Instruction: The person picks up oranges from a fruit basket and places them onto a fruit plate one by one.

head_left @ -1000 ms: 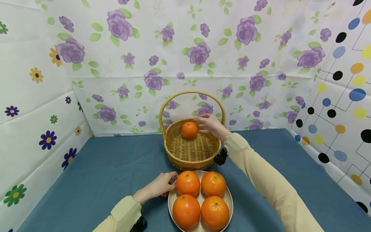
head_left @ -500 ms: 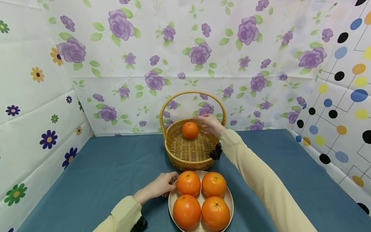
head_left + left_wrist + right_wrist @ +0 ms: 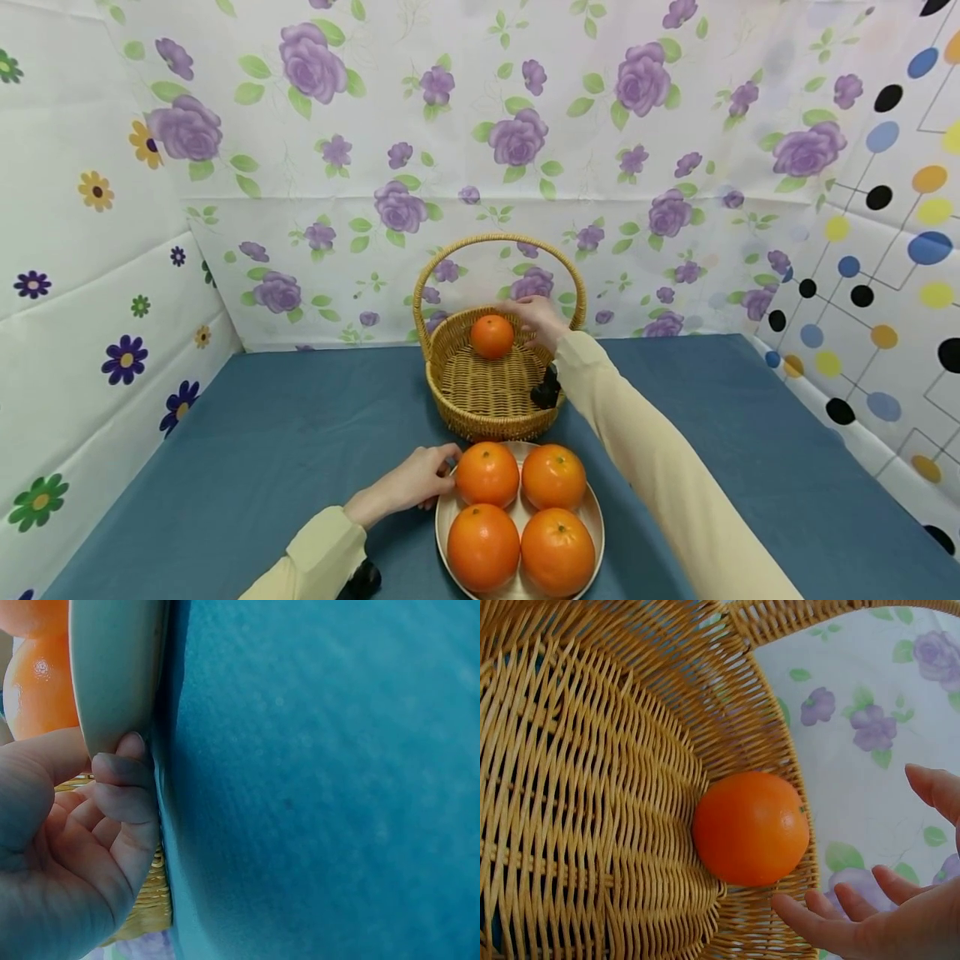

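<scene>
One orange (image 3: 492, 337) lies inside the wicker basket (image 3: 501, 427), against its back wall. My right hand (image 3: 542, 320) is over the basket's back right rim, beside that orange. In the right wrist view its fingers (image 3: 821, 930) are spread and hold nothing, apart from the orange (image 3: 751, 829). My left hand (image 3: 417, 477) is at the left edge of a round plate (image 3: 594, 575). Seen from the left wrist, thumb and fingertips pinch the rim of the plate (image 3: 116, 675). Several oranges (image 3: 557, 552) sit on that plate.
The basket stands right behind the plate, and its tall arched handle (image 3: 498, 237) rises over it. A blue cloth (image 3: 315, 417) covers the table. Floral sheeting (image 3: 465, 100) hangs behind, with patterned sheets along both sides.
My right wrist and forearm have shifted left over the basket, with the fingers staying near the orange. The left hand, the plate and the oranges have kept their places.
</scene>
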### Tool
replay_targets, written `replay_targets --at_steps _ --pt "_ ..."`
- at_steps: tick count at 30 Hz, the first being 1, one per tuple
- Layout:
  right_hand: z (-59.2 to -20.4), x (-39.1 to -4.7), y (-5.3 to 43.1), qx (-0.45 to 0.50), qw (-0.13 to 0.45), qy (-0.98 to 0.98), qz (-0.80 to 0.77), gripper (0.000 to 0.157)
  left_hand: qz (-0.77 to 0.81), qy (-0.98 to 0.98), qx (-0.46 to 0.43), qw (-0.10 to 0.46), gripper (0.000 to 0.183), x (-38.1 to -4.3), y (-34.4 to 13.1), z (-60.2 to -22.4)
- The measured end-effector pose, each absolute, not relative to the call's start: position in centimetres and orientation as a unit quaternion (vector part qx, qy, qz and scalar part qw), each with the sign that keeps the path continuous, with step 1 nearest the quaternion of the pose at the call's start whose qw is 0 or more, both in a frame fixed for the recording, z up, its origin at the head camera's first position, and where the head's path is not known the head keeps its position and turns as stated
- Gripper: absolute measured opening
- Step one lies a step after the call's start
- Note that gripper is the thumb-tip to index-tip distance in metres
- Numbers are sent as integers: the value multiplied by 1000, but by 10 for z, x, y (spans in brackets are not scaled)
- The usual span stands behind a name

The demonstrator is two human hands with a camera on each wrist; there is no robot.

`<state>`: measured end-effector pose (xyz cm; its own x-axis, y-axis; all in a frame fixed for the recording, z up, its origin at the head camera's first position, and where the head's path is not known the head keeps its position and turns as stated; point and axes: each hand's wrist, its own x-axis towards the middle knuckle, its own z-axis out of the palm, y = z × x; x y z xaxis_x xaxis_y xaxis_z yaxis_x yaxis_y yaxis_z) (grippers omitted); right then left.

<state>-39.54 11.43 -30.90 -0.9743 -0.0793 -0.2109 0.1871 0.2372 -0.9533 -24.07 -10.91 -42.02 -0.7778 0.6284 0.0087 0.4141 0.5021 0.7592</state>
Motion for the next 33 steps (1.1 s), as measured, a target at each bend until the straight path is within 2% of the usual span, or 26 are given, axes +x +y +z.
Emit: replay_targets --at_steps 9,19,33 --pt "-321 -400 105 33 80 807 -585 68 395 855 307 137 18 -241 -110 -421" --pt "-328 -408 98 28 79 820 -566 73 399 854 298 148 20 -244 -109 -421" --pt "-344 -424 91 14 69 828 -557 64 400 852 302 153 17 -242 -109 -418"
